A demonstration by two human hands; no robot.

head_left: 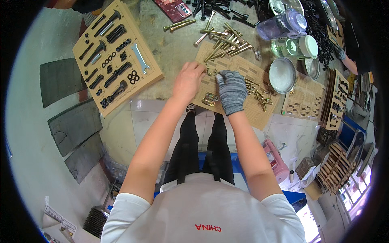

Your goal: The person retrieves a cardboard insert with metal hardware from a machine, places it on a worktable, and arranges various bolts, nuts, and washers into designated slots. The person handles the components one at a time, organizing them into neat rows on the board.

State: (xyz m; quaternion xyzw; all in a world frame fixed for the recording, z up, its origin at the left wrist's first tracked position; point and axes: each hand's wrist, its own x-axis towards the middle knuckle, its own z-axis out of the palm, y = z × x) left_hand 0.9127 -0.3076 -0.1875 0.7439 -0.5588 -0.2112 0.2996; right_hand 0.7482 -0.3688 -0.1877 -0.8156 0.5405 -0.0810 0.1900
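Note:
My bare left hand (pixel 188 79) rests over the left edge of a tan board with cut-out slots (pixel 249 113). Its fingers are bent and drawn together beside a few small brass-coloured pieces (pixel 210 72); whatever they pinch is too small to make out. My right hand (pixel 232 92), in a grey knitted glove, is over the same board just to the right, fingers curled down and anything in them hidden. Coiled springs (pixel 210 98) lie on the board between my wrists. Brass-coloured screws (pixel 262 97) lie in a loose group right of the glove. Long brass-coloured bolts (pixel 229 45) are heaped beyond my hands.
On the left stands a thick tan board holding black bolts, nuts and a silver wrench (pixel 140 59). A red phone (pixel 173 9), black bolts (pixel 221 10), two bottles (pixel 283 25) and a round metal dish (pixel 282 75) lie beyond. Another person's gloved hand (pixel 339 52) is far right.

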